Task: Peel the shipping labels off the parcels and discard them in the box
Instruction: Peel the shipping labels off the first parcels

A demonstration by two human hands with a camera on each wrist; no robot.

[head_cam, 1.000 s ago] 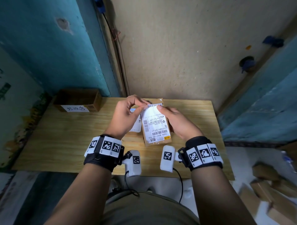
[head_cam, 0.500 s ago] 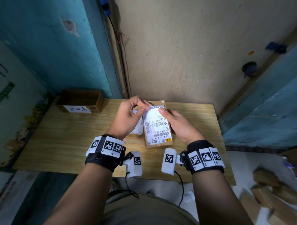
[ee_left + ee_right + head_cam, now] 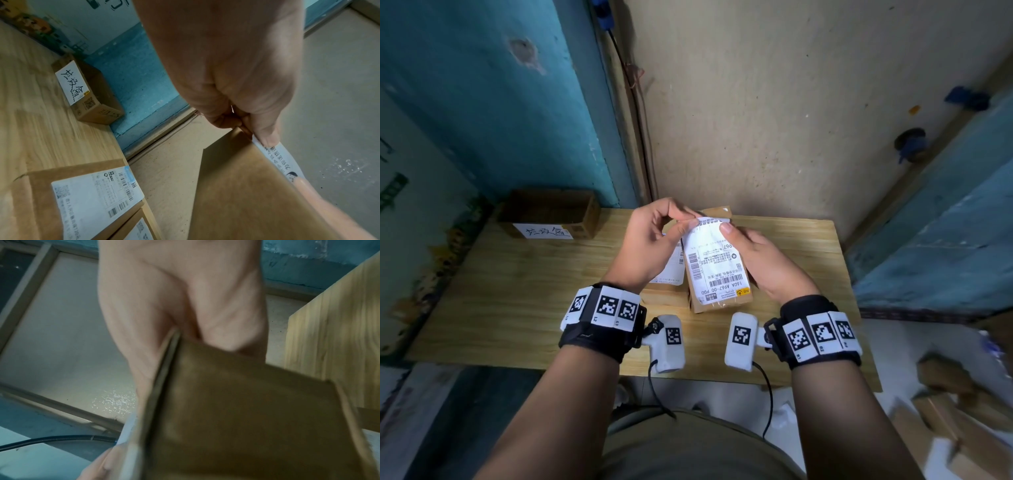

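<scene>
A brown parcel (image 3: 717, 303) with a white shipping label (image 3: 717, 270) is held up above the wooden table (image 3: 500, 294). My right hand (image 3: 753, 260) grips the parcel (image 3: 257, 418) from the right, thumb lying on the label's top. My left hand (image 3: 654, 243) pinches the label's top left corner (image 3: 265, 146), which curls away from the cardboard (image 3: 246, 194). An open cardboard box (image 3: 551, 212) with a handwritten tag (image 3: 72, 82) stands at the table's back left corner.
More labelled parcels (image 3: 86, 199) lie flat on the table under my left hand. Several loose cardboard boxes (image 3: 969, 428) are piled on the floor at the right. Blue and beige walls close in the table's far side.
The left hand's pinch has lifted the label's top corner, and that edge now curls off the parcel. The right thumb still holds the top of the label.
</scene>
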